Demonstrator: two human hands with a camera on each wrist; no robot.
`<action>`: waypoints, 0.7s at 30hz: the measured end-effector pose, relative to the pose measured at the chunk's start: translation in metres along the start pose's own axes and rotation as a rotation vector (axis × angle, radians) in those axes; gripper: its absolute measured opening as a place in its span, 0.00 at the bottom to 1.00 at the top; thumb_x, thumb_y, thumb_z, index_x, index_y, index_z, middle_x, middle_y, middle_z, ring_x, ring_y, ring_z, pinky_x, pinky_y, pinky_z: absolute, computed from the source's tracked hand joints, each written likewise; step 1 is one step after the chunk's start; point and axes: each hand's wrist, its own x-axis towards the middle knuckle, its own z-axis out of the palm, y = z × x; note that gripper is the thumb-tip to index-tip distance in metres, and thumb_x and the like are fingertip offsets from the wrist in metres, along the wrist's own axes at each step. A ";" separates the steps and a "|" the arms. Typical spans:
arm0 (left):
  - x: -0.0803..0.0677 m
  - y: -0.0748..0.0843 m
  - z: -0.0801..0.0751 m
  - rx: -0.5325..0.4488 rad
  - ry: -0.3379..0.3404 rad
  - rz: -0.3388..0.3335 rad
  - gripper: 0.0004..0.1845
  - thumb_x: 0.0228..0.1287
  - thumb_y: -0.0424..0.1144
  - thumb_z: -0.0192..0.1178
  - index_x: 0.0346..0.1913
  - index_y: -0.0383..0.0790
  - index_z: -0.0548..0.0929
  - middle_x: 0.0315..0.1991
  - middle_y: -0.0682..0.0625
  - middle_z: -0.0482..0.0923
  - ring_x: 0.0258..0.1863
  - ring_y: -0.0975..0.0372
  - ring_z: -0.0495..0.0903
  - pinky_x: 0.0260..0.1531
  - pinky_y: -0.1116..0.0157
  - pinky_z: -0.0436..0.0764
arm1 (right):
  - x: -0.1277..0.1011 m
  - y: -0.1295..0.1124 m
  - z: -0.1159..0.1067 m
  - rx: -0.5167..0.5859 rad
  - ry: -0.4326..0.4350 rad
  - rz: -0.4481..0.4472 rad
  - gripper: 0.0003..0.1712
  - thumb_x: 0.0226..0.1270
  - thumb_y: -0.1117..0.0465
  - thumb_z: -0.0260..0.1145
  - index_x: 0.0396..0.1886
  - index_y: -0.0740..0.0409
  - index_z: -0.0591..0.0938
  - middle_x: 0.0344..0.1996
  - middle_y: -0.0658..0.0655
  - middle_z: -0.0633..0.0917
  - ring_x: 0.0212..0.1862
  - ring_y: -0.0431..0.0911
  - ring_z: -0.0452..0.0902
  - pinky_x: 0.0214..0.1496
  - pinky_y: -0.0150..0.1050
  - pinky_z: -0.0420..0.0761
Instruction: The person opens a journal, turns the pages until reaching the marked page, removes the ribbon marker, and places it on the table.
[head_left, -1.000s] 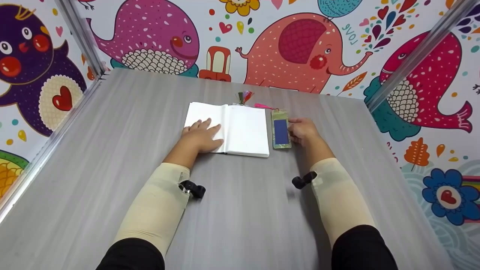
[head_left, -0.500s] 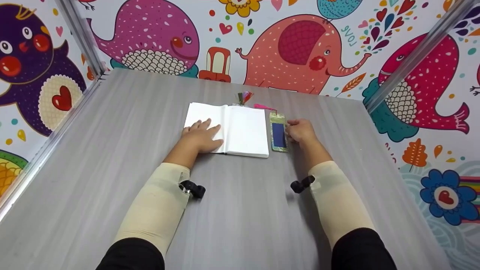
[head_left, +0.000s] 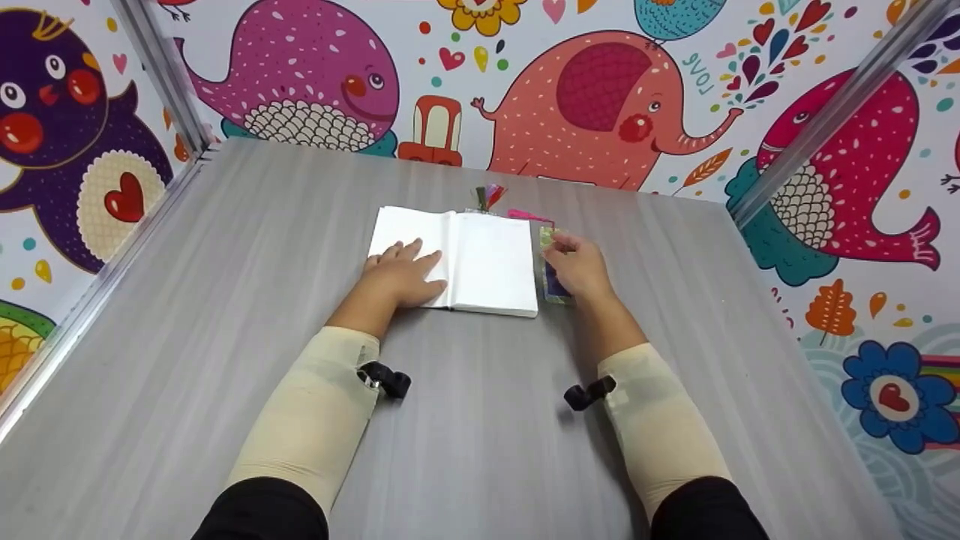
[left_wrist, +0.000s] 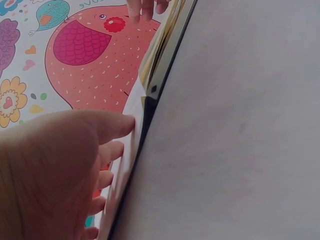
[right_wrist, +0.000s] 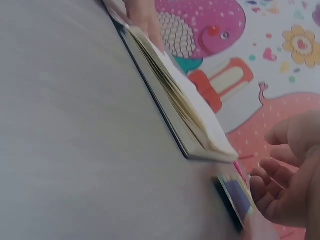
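Left hand [head_left: 401, 274]: fingers spread on open book [head_left: 495, 262].
Right hand [head_left: 579, 266]: fingers curled over bookmark [right_wrist: 239, 197]; cannot tell if gripping.

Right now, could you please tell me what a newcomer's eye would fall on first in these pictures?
Most likely the big coral elephant painted on the wall behind the table. Next comes the open book, its bare white pages bright on the grey tabletop, with the left hand spread on the left page. Right of it, the right hand partly covers a bookmark.
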 end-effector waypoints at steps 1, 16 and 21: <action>0.000 0.000 0.000 0.001 0.000 0.000 0.40 0.78 0.65 0.47 0.87 0.61 0.54 0.91 0.48 0.40 0.90 0.43 0.37 0.85 0.35 0.40 | -0.002 0.000 0.002 -0.010 0.006 -0.029 0.30 0.79 0.52 0.66 0.77 0.49 0.77 0.66 0.56 0.83 0.70 0.53 0.75 0.81 0.54 0.71; -0.001 0.002 -0.002 0.001 -0.003 0.000 0.40 0.78 0.64 0.47 0.87 0.60 0.55 0.91 0.47 0.40 0.90 0.42 0.38 0.85 0.34 0.41 | -0.017 0.010 0.026 -0.396 -0.134 -0.460 0.40 0.76 0.46 0.69 0.83 0.47 0.69 0.82 0.58 0.67 0.85 0.57 0.60 0.87 0.61 0.60; -0.001 0.003 -0.001 0.003 -0.004 0.003 0.40 0.79 0.65 0.46 0.88 0.58 0.54 0.91 0.46 0.40 0.89 0.41 0.37 0.85 0.34 0.41 | -0.018 0.014 0.032 -0.615 -0.191 -0.515 0.46 0.75 0.43 0.69 0.87 0.44 0.62 0.87 0.55 0.57 0.89 0.58 0.48 0.87 0.69 0.53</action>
